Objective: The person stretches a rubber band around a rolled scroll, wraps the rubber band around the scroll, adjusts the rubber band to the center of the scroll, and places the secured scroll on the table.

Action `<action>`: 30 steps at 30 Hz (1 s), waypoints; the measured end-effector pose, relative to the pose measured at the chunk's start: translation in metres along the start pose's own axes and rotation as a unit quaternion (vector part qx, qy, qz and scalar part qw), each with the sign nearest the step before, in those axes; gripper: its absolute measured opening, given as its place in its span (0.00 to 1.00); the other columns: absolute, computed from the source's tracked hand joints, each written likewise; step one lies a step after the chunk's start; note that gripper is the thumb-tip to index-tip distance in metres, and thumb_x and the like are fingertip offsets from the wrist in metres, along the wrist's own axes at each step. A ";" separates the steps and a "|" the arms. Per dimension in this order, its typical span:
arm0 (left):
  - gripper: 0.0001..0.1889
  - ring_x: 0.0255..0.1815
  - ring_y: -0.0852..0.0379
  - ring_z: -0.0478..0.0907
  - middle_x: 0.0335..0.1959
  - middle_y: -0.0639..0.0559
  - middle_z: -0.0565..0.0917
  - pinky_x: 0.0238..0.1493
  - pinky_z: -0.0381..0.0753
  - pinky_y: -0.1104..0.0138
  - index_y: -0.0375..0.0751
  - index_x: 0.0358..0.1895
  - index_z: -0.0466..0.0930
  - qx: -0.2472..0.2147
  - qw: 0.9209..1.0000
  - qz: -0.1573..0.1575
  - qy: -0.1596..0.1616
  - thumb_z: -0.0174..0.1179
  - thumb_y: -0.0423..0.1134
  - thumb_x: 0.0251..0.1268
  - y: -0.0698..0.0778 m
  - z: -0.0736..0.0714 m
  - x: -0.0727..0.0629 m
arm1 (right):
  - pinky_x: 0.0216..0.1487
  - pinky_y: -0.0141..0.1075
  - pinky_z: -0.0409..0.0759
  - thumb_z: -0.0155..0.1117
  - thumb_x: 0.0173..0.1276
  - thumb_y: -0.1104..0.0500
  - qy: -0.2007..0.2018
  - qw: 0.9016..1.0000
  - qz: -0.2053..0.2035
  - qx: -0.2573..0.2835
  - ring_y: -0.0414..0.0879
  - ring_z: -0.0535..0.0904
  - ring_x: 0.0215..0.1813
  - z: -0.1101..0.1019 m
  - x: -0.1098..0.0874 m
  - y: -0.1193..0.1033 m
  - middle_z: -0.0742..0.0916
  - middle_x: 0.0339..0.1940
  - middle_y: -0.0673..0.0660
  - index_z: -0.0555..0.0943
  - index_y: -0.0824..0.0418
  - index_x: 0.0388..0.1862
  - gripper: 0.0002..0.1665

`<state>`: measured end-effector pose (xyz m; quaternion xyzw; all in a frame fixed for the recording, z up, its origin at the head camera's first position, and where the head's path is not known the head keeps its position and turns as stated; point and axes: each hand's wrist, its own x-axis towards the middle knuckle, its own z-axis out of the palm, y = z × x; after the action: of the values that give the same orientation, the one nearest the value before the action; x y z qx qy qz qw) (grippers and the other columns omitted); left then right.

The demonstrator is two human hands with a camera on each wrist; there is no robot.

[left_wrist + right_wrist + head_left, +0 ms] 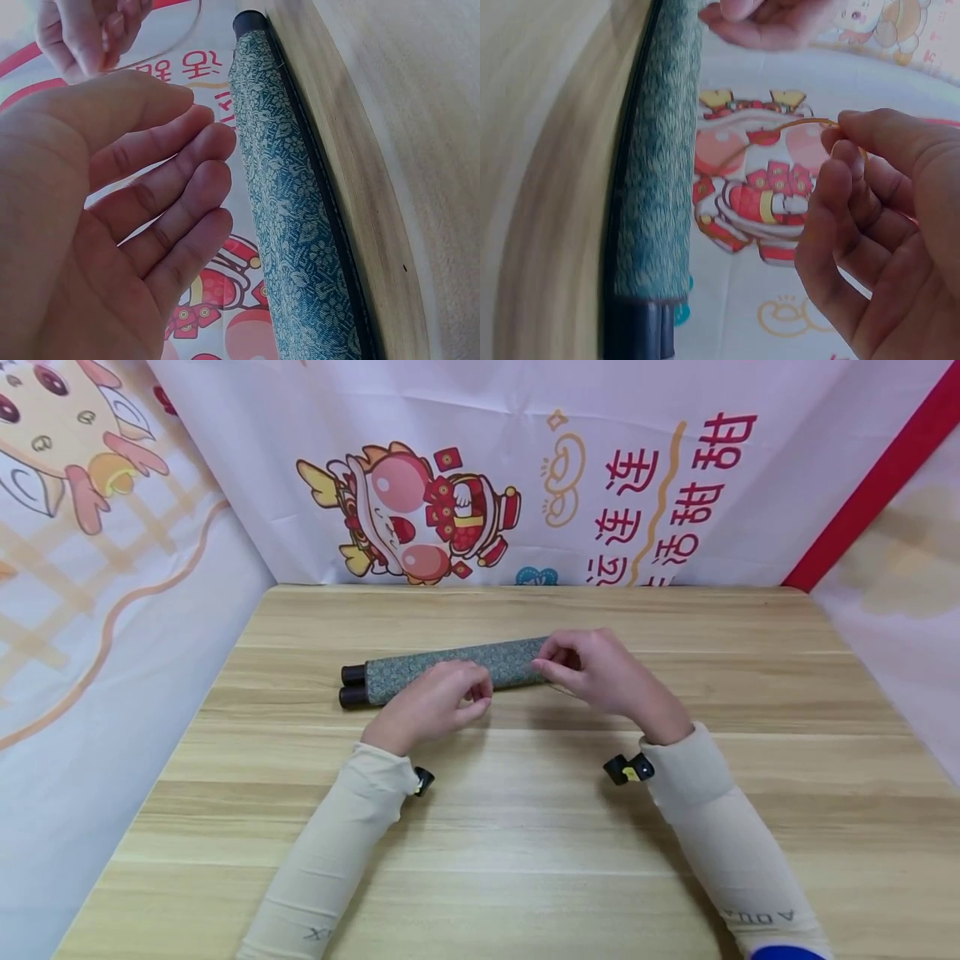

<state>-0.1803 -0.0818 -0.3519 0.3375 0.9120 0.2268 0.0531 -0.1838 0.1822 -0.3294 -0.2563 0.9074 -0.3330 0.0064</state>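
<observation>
A rolled scroll (513, 663) in green floral-patterned fabric lies across the far part of the table, its paired black rod ends (354, 685) showing at the left. My right hand (596, 672) is by the scroll's right part. Between its thumb and index finger it pinches a thin yellowish cord (802, 121), which curves away toward the scroll. My left hand (435, 700) is in front of the scroll's middle, fingers loosely bent. In the left wrist view, nothing shows between that hand's thumb and fingers (206, 180). Part of the scroll is hidden behind both hands in the head view.
The wood-grain table (510, 827) reaches back to a white printed cloth (570, 410) with a cartoon figure and red characters. Another printed cloth (187, 610) hangs at the left. Small black cameras (628, 769) sit at both wrists, below beige sleeves (322, 852).
</observation>
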 end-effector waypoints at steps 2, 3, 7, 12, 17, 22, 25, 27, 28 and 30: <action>0.04 0.45 0.55 0.82 0.40 0.55 0.85 0.52 0.83 0.62 0.45 0.42 0.85 -0.001 1.000 -0.001 -0.002 0.61 0.37 0.77 0.000 0.000 0.000 | 0.33 0.35 0.80 0.67 0.78 0.54 0.009 1.000 0.011 -0.022 0.45 0.79 0.31 -0.003 0.000 0.004 0.88 0.31 0.53 0.88 0.58 0.43 0.08; 0.04 0.44 0.56 0.82 0.40 0.55 0.85 0.52 0.83 0.62 0.46 0.42 0.84 -0.002 1.000 -0.002 -0.003 0.61 0.37 0.77 0.000 0.000 0.000 | 0.34 0.35 0.80 0.67 0.78 0.55 0.012 0.999 0.018 -0.032 0.45 0.79 0.31 -0.005 -0.001 0.005 0.88 0.32 0.54 0.88 0.58 0.44 0.09; 0.04 0.44 0.58 0.81 0.40 0.54 0.85 0.52 0.84 0.62 0.46 0.42 0.84 -0.004 1.000 -0.003 -0.005 0.61 0.37 0.77 -0.001 0.001 0.000 | 0.33 0.37 0.80 0.68 0.77 0.55 0.021 0.997 0.044 -0.064 0.46 0.78 0.30 -0.010 -0.001 0.011 0.88 0.31 0.54 0.88 0.58 0.43 0.08; 0.04 0.47 0.57 0.82 0.42 0.53 0.86 0.55 0.84 0.61 0.44 0.44 0.85 -0.005 1.000 -0.007 -0.008 0.61 0.38 0.77 -0.002 0.000 -0.001 | 0.34 0.39 0.80 0.68 0.77 0.56 0.025 0.994 0.067 -0.082 0.48 0.79 0.31 -0.014 -0.001 0.017 0.88 0.32 0.56 0.88 0.59 0.44 0.08; 0.05 0.49 0.56 0.83 0.45 0.52 0.87 0.57 0.85 0.61 0.43 0.47 0.85 -0.003 1.000 -0.012 -0.010 0.61 0.38 0.77 -0.002 -0.001 -0.001 | 0.36 0.40 0.80 0.68 0.76 0.56 0.037 0.991 0.078 -0.098 0.47 0.80 0.31 -0.019 -0.002 0.022 0.88 0.31 0.54 0.88 0.60 0.44 0.08; 0.06 0.50 0.56 0.83 0.46 0.51 0.87 0.57 0.85 0.60 0.41 0.48 0.86 -0.006 1.000 -0.013 -0.010 0.61 0.37 0.77 -0.003 -0.001 -0.001 | 0.35 0.39 0.80 0.67 0.77 0.57 0.042 0.991 0.078 -0.102 0.46 0.81 0.31 -0.023 -0.003 0.024 0.89 0.31 0.54 0.88 0.61 0.43 0.08; 0.08 0.50 0.55 0.83 0.47 0.51 0.87 0.58 0.85 0.59 0.40 0.49 0.86 -0.006 1.000 -0.015 -0.013 0.61 0.37 0.77 -0.003 0.000 -0.001 | 0.35 0.39 0.80 0.67 0.77 0.58 0.041 0.991 0.081 -0.102 0.46 0.81 0.31 -0.025 -0.004 0.023 0.89 0.31 0.55 0.88 0.61 0.43 0.08; 0.08 0.51 0.55 0.83 0.47 0.50 0.87 0.58 0.85 0.59 0.40 0.50 0.86 -0.005 1.000 -0.016 -0.016 0.61 0.38 0.77 -0.003 0.000 -0.001 | 0.35 0.39 0.80 0.67 0.77 0.58 0.040 0.991 0.082 -0.101 0.46 0.81 0.31 -0.025 -0.005 0.022 0.89 0.32 0.55 0.88 0.61 0.43 0.08; 0.09 0.51 0.54 0.83 0.48 0.50 0.87 0.58 0.85 0.59 0.39 0.51 0.86 -0.004 1.000 -0.017 -0.017 0.61 0.38 0.77 -0.003 0.000 -0.001 | 0.36 0.39 0.80 0.67 0.77 0.58 0.040 0.991 0.082 -0.101 0.46 0.81 0.31 -0.026 -0.005 0.022 0.89 0.32 0.55 0.88 0.61 0.43 0.08; 0.09 0.52 0.54 0.83 0.48 0.50 0.87 0.59 0.85 0.59 0.39 0.52 0.86 -0.003 1.000 -0.018 -0.020 0.61 0.38 0.77 -0.003 -0.001 -0.001 | 0.36 0.39 0.80 0.67 0.76 0.58 0.041 0.990 0.082 -0.103 0.46 0.80 0.32 -0.026 -0.006 0.022 0.89 0.32 0.55 0.88 0.61 0.43 0.07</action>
<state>-0.1816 -0.0848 -0.3529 0.3257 0.9160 0.2214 0.0765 -0.1938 0.2146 -0.3234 -0.1664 0.9543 -0.2462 -0.0303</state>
